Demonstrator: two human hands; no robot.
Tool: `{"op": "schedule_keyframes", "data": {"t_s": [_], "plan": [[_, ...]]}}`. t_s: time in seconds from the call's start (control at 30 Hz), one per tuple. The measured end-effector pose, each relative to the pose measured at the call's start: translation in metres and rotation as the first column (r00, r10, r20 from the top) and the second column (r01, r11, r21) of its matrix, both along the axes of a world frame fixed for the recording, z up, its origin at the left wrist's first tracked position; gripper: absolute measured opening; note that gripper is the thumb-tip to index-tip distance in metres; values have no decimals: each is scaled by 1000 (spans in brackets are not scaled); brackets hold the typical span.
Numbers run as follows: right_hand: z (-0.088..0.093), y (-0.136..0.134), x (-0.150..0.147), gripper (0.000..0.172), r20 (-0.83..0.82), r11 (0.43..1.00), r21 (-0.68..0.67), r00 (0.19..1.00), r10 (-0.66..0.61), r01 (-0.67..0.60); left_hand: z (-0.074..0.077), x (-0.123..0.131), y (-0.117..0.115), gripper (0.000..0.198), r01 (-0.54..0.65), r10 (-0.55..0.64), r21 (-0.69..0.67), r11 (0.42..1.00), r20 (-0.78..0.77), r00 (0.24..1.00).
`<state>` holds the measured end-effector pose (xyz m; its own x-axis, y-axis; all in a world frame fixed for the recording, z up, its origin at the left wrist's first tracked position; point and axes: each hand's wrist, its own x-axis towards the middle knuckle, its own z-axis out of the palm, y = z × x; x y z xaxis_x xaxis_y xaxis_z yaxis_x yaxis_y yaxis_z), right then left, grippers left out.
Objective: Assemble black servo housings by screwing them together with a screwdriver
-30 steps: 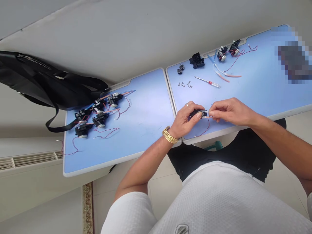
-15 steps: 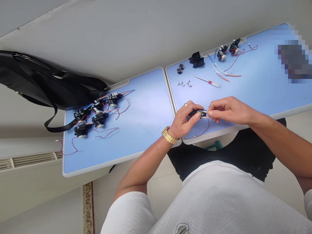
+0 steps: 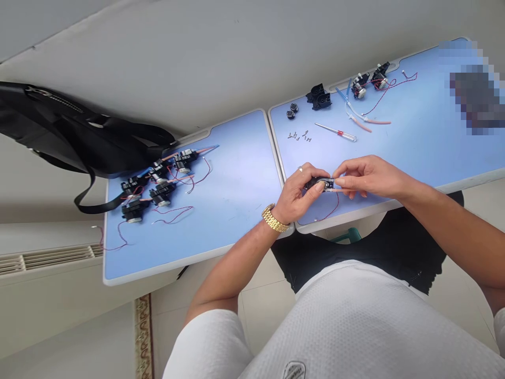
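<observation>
The left hand (image 3: 295, 192), a gold link watch (image 3: 273, 219) on its wrist and a silver ring (image 3: 300, 169) on one finger, grips a small black motor unit with a silver metal end (image 3: 317, 184), its fingers curled around the body. The right hand (image 3: 371, 179) closes from the right, its fingertips (image 3: 339, 181) pinching the unit's silver end. A thin red wire (image 3: 333, 208) runs from the unit and curves down onto the bench. The hands and unit sit near the near edge of the right-hand section of a light-blue bench with a pale grey rim (image 3: 394, 158). Farther off on that section lie a red-handled screwdriver with a steel shaft (image 3: 336, 132), a few tiny metal screws (image 3: 300, 136), two small dark round parts (image 3: 292, 110), a black plastic housing (image 3: 317, 97), two black units with red wires (image 3: 366, 79), and strips of pale pink and blue tubing (image 3: 365, 118). On the left section (image 3: 232, 158), five similar black units with red wires (image 3: 161, 189) lie in a loose cluster, just beside a black fabric bag (image 3: 79, 131). A dark object at the far right (image 3: 477, 100) is too blurred to identify
</observation>
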<state>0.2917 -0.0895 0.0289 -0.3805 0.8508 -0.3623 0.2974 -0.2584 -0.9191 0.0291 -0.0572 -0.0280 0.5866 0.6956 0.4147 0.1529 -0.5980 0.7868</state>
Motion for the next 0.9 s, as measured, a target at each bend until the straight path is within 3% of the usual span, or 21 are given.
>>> {"op": "schedule_keyframes", "data": {"t_s": [0.1, 0.2, 0.33, 0.47, 0.67, 0.73, 0.9], "plan": [[4, -9, 0, 60, 31, 977, 125, 984, -177, 172, 0, 0, 1, 47, -44, 44, -1, 999, 14, 999], [9, -22, -3, 34, 156, 881, 371, 916, -370, 293, -1, 1, 0, 43, -81, 81, -3, 997, 44, 996], [6, -34, -12, 30, 288, 819, 566, 909, -301, 92, -1, 1, 0, 45, -105, 105, -1, 995, 20, 994], [-10, -35, -19, 35, 378, 715, 693, 892, -247, -95, -2, 0, 0, 44, -102, 101, 19, 995, 13, 995], [-28, -34, -21, 33, 356, 581, 803, 889, -288, -133, -5, 1, 0, 46, -112, 111, 65, 992, 6, 994], [-29, -34, -21, 27, 296, 575, 813, 917, -267, -95, -5, 2, 0, 43, -106, 105, 71, 992, 20, 994], [-21, -33, -20, 16, 173, 665, 747, 963, -206, 8, -6, 3, -1, 42, -96, 95, 65, 993, 26, 995]]}}
